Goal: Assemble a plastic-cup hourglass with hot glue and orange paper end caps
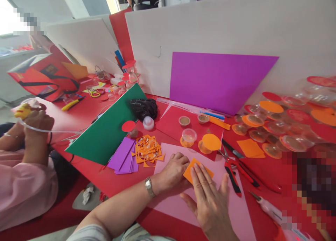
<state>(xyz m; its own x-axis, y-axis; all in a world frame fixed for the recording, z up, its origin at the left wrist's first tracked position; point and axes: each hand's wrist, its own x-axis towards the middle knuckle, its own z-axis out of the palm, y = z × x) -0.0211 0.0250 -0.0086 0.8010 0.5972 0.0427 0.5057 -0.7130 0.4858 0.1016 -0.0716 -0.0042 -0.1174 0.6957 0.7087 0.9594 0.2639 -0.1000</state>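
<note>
A small orange paper square point(193, 169) lies on a pink sheet point(236, 209) on the red table. My left hand point(173, 171), with a watch on its wrist, is curled over the square's left edge and pinches it. My right hand point(211, 197) lies flat with fingers stretched out, pressing the square's right part down. Red-handled scissors point(231, 167) lie just right of my hands. A pile of orange paper scraps point(147, 149) sits beyond my left hand.
A green sheet point(110, 127), purple strips point(123, 158) and a large purple sheet point(217, 80) against the white partition surround the work spot. Small clear cups with orange and red paper lids point(265, 123) crowd the right. A person in pink point(26, 164) sits at left.
</note>
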